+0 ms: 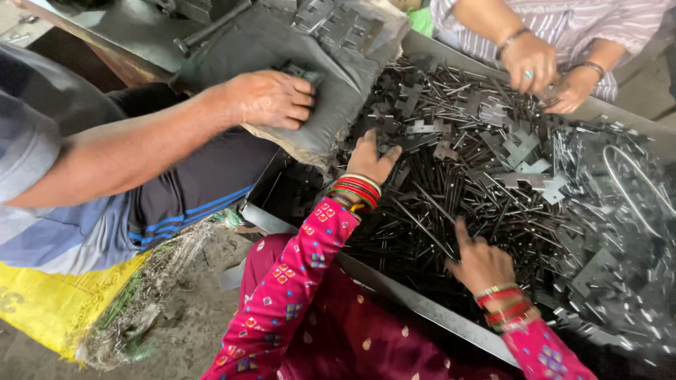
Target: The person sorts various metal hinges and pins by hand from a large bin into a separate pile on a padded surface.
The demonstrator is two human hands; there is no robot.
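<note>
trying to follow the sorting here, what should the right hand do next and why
Probably close the right hand on one thin rod from the pile of dark metal pins under it. Its fingers are spread and resting on the pins, holding nothing that shows, while the left hand is pressed into the pile farther up the metal tray. This is only a guess.

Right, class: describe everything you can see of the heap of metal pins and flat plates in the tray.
The heap of metal pins and flat plates fills a long metal tray. It is a tangle of thin dark rods lying in all directions, mixed with grey notched plates. The person's left hand and right hand rest on it, fingers spread. Clear plastic covers its right part.
</note>
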